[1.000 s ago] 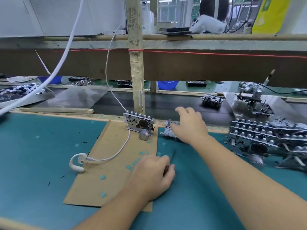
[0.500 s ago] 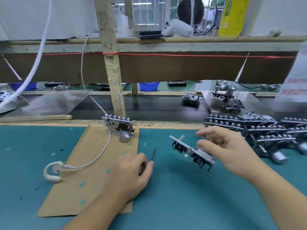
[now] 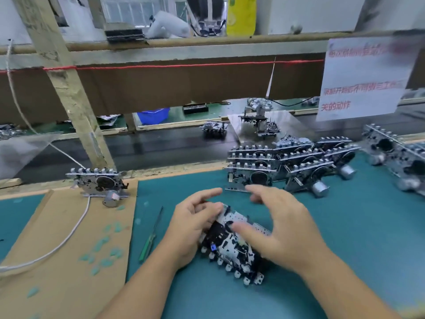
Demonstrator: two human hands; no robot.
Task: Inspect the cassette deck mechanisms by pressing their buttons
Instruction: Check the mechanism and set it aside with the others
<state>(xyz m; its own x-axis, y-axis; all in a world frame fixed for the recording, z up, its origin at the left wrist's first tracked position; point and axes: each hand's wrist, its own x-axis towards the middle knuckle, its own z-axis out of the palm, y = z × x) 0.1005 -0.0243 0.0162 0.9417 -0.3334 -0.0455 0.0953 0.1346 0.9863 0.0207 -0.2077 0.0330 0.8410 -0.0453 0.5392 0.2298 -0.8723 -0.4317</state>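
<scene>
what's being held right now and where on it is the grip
A cassette deck mechanism, held above the green mat. The left hand grips its left end, fingers curled on top. The right hand lies over its right side, fingers spread.

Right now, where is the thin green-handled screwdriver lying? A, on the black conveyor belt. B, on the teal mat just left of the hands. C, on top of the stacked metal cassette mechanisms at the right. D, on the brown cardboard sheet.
B: the thin green-handled screwdriver lies on the teal mat, between the brown cardboard sheet and the left hand, touching neither.
</scene>
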